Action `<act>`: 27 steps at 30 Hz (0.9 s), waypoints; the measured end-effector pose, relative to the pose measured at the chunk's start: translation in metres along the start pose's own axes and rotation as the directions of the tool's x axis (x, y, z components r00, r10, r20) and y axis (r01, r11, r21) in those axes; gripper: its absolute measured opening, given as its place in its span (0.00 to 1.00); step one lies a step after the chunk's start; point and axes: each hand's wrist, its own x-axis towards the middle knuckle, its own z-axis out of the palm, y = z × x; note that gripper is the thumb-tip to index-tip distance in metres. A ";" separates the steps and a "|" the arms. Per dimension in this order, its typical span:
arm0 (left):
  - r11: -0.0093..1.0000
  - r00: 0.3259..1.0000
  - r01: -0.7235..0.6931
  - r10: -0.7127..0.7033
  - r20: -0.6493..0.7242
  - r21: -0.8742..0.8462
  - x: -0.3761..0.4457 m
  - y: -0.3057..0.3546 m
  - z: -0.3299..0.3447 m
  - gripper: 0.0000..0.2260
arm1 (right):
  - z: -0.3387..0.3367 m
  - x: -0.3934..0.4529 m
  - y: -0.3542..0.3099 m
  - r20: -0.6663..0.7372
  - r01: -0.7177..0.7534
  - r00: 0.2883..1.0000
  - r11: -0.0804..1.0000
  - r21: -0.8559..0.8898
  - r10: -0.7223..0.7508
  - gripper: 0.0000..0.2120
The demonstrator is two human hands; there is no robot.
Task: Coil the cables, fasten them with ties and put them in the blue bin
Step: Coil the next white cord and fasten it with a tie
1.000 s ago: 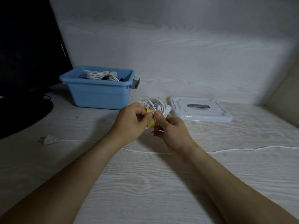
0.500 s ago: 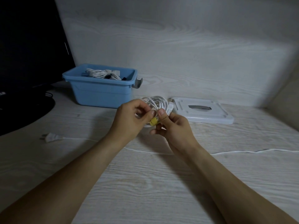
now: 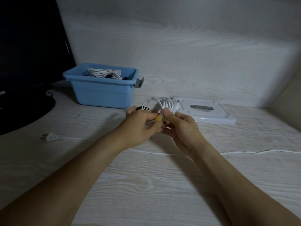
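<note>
- The left hand (image 3: 143, 123) and the right hand (image 3: 180, 126) meet above the tabletop (image 3: 146, 185), both gripping a coiled white cable (image 3: 160, 104) held up between them.
- The left fingers (image 3: 151, 117) curl in and pinch a yellow tie (image 3: 159, 118) at the lower part of the coil.
- The right thumb presses the strands just beside the tie, with the other right fingers curled under the bundle.
- The loops of the coil rise above both hands; a white plug end sticks out at its right side.
- The blue bin (image 3: 101, 93) stands on the tabletop, back and to the left of the hands, well apart from them; a bundled white cable (image 3: 101, 73) already lies inside it.
- A white lid (image 3: 210, 113) lies flat behind the right hand.
- A loose white cable (image 3: 244, 151) stretches across the tabletop under the forearms, its plug (image 3: 51, 137) resting at the left.
- A dark monitor (image 3: 29, 46) fills the left edge.
</note>
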 end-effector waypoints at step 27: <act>0.971 0.954 0.077 -0.137 -0.266 -0.225 0.002 0.004 0.010 0.15 | -0.004 -0.007 -0.014 0.100 0.286 0.950 0.695 -0.660 -0.296 0.12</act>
